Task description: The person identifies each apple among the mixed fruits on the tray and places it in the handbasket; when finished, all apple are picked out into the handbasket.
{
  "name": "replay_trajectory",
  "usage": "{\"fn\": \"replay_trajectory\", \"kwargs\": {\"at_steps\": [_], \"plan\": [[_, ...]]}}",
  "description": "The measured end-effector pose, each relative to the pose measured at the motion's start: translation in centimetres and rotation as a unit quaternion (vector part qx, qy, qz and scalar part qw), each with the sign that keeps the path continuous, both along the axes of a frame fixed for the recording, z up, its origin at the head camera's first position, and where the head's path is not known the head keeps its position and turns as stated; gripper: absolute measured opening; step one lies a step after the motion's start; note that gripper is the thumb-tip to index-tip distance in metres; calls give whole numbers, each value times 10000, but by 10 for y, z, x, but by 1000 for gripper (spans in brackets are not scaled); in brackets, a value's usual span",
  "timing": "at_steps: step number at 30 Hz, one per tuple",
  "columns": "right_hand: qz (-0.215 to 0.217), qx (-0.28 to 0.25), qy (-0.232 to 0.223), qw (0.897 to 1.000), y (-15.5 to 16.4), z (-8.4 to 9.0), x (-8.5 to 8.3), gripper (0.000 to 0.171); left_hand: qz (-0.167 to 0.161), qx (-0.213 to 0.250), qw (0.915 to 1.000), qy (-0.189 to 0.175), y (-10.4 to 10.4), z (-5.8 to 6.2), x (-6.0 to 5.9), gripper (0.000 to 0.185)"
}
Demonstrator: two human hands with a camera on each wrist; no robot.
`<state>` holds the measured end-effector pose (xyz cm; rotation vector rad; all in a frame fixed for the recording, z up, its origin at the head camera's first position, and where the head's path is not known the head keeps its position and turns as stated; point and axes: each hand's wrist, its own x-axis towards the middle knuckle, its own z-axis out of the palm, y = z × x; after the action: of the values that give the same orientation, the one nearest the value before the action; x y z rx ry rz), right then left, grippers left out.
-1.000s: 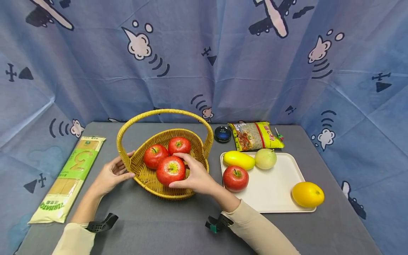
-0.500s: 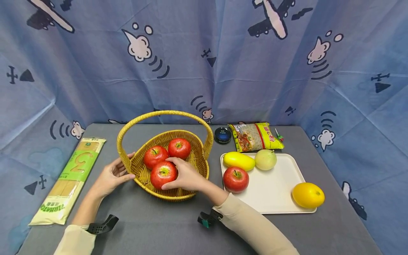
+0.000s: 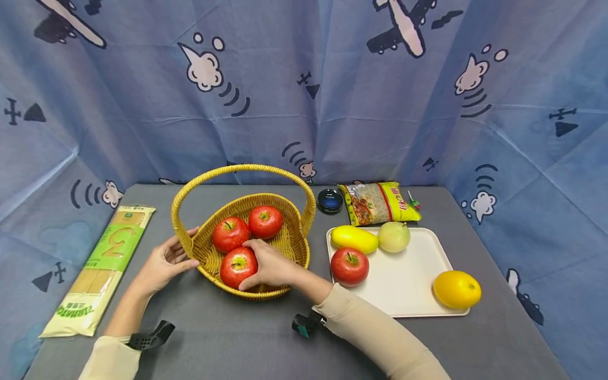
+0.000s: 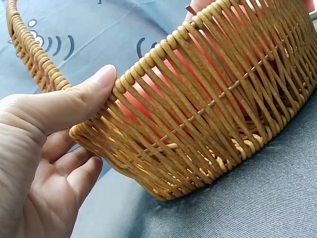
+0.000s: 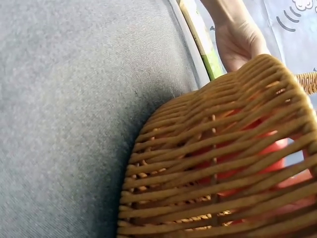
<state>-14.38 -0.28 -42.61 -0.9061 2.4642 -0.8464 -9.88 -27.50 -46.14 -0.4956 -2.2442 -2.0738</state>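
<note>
Here, your right hand (image 3: 268, 265) curls around the near apple (image 3: 236, 265), which sits low in the wicker basket (image 3: 290, 244) at its near side, touching the two apples behind (image 3: 247, 227). Your left hand (image 3: 163, 262) lies relaxed on the basket's left rim, thumb (image 4: 74, 101) hooked over the weave. Apple: likely firm, smooth, moderately heavy, bruisable; take it across its widest part. Round, no real long axis; its stem end faces up. Basket: seemingly light and stiff. Right of it, a tray (image 3: 413, 285) carries further fruit.
</note>
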Motion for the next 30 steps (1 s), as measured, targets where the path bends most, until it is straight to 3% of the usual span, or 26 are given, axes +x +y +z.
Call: {"fn": "replay_trajectory", "kwargs": {"at_steps": [16, 25, 30], "plan": [[-138, -119, -463, 9988, 5, 2, 0, 91, -37, -7, 10000, -31, 1, -1, 1, 67], [-233, -927, -376, 9947, 27, 19, 3, 82, -2, -7, 10000, -65, 0, 1, 1, 67], [-252, -1566, -470, 9862, 46, 28, 8, 77, -42, 41, 10000, -6, 0, 1, 1, 66]]}}
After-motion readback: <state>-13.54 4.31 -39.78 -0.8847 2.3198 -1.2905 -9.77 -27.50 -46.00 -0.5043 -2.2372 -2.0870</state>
